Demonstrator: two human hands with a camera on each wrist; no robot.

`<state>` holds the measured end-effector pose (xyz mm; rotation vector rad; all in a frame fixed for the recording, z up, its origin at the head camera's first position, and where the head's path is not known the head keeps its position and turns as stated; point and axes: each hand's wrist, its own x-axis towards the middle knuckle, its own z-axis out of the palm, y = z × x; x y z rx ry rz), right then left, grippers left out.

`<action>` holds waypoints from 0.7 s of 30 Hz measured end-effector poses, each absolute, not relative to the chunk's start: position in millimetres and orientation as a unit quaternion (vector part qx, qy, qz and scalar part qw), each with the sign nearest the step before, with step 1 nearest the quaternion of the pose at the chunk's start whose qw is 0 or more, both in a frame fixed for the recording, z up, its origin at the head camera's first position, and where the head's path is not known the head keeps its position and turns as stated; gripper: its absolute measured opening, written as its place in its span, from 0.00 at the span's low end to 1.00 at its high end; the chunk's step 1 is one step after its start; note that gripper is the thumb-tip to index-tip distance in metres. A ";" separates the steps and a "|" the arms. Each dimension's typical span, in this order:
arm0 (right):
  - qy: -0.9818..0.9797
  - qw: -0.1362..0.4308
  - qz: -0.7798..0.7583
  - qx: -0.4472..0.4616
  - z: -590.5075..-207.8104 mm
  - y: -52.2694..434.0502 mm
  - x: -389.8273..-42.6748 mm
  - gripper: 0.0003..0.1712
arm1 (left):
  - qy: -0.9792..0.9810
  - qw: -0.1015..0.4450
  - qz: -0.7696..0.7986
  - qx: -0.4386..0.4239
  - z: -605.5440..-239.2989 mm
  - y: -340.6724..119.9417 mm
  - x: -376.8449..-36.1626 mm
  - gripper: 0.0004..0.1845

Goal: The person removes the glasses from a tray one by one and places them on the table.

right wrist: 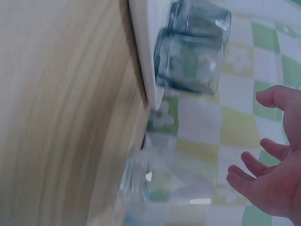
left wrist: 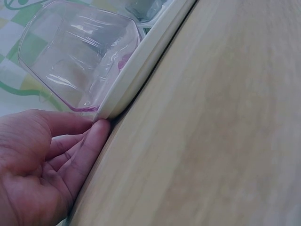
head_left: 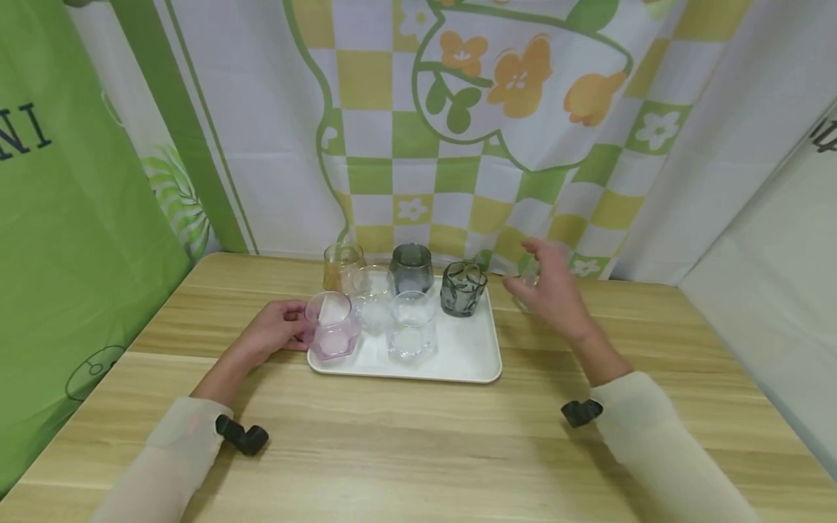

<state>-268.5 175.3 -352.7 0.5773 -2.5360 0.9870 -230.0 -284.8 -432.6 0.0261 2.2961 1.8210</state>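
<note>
My left hand [head_left: 276,327] pinches the left rim of a white tray [head_left: 467,359], its fingertips right beside a pink-tinted glass [head_left: 333,338]. The tray carries several tumblers: a clear one [head_left: 412,335] at the front, another clear one [head_left: 373,309] behind it, a smooth smoky grey one [head_left: 412,270] and a grey patterned one [head_left: 463,292] at its back right. An amber glass [head_left: 343,269] stands at the rear left. Right of the tray, my right hand [head_left: 554,296] is raised with spread fingers, apart from a clear glass [right wrist: 169,183] standing on the table; the hand partly hides that glass in the head view.
The wooden table [head_left: 392,450] ends at a hanging checked curtain [head_left: 458,174] close behind the glasses. Green cloth [head_left: 78,218] hangs on the left and a pale cloth wall [head_left: 778,232] on the right. Each sleeve carries a black wrist camera [head_left: 242,436].
</note>
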 end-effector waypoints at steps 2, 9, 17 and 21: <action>-0.901 0.155 0.349 0.206 -354.7 168.7 -267.4 0.40 | 0.778 0.106 0.620 0.009 -433.0 -285.3 -229.9 0.20; -0.902 0.084 0.368 0.208 -365.7 151.2 -268.8 0.43 | 0.781 0.111 0.614 0.010 -432.1 -285.4 -229.6 0.19; -0.899 0.042 0.384 0.209 -373.4 133.6 -277.0 0.51 | 0.782 0.110 0.613 0.005 -431.2 -285.7 -230.1 0.22; -0.901 0.025 0.388 0.192 -377.2 127.0 -282.3 0.54 | 0.780 0.111 0.615 0.006 -431.6 -285.3 -229.6 0.21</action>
